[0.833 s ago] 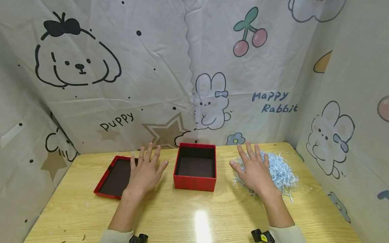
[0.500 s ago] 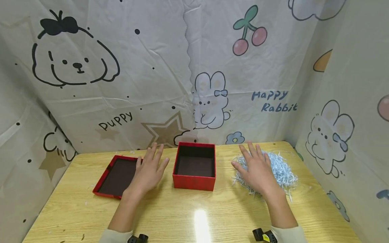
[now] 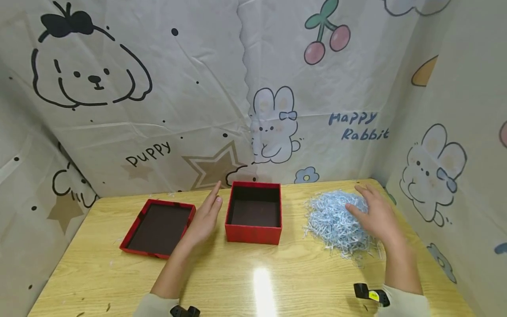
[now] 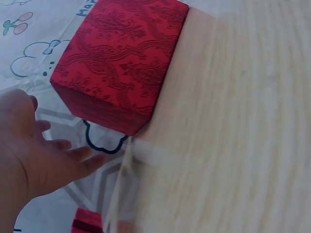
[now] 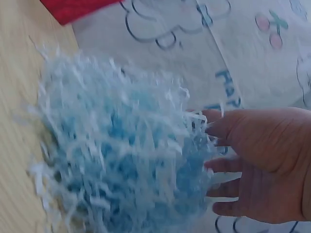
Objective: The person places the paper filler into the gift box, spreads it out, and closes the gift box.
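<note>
A square red box with a dark inside stands uncovered at mid-table; the left wrist view shows the patterned red side of the box. My left hand is just left of it, fingers straight and palm turned toward the box, apart from it. Farther left lies the red lid, inside up. On the right sits a heap of pale blue shredded paper. My right hand is at the heap's right side, fingers extended; in the right wrist view its fingertips meet the shredded paper, but I cannot tell whether they press it.
Behind the wooden table hangs a pale printed cloth, which also covers both sides. A few loose paper strands lie around the heap. Black wrist cameras sit at both cuffs.
My right hand has moved right, from over the shredded paper to its right side. My left hand has turned on edge and shifted right toward the box, uncovering more of the lid.
</note>
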`<state>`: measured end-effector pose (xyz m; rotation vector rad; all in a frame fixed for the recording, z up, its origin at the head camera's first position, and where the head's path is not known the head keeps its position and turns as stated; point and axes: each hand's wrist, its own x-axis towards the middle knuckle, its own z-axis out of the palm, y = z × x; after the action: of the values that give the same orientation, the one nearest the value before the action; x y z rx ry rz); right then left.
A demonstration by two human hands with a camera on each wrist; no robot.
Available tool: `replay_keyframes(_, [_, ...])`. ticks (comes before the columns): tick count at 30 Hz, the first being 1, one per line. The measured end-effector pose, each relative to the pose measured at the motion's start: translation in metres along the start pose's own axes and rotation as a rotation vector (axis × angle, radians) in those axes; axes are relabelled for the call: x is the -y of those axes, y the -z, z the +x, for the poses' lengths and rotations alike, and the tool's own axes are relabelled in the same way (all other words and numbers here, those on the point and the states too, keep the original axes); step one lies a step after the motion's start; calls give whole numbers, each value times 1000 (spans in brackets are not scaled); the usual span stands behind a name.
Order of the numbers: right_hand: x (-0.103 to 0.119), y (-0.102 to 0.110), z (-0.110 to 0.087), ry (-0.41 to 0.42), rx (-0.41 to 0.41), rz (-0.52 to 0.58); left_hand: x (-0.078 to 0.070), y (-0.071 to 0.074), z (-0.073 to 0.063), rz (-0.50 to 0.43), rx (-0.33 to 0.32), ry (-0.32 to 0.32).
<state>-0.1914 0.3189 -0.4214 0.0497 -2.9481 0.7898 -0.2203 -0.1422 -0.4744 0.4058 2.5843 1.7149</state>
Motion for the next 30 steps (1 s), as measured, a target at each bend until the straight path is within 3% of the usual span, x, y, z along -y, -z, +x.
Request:
replay_keyframes(8, [-36, 0, 0, -65, 56, -7, 3, -12, 1, -54, 27, -11])
replay_keyframes(12, [-42, -8, 2, -65, 7, -1, 5, -15, 1, -54, 23, -12])
replay_keyframes(18, [-37, -8, 2, -73, -126, 21, 5, -16, -1, -51, 30, -23])
replay_keyframes(22, [-27, 0, 0, -60, -188, 42, 2, -16, -3, -28, 53, -29])
replay_keyframes(30, [-1, 21, -6, -119, -289, 102, 0, -15, -3, -6, 65, -14])
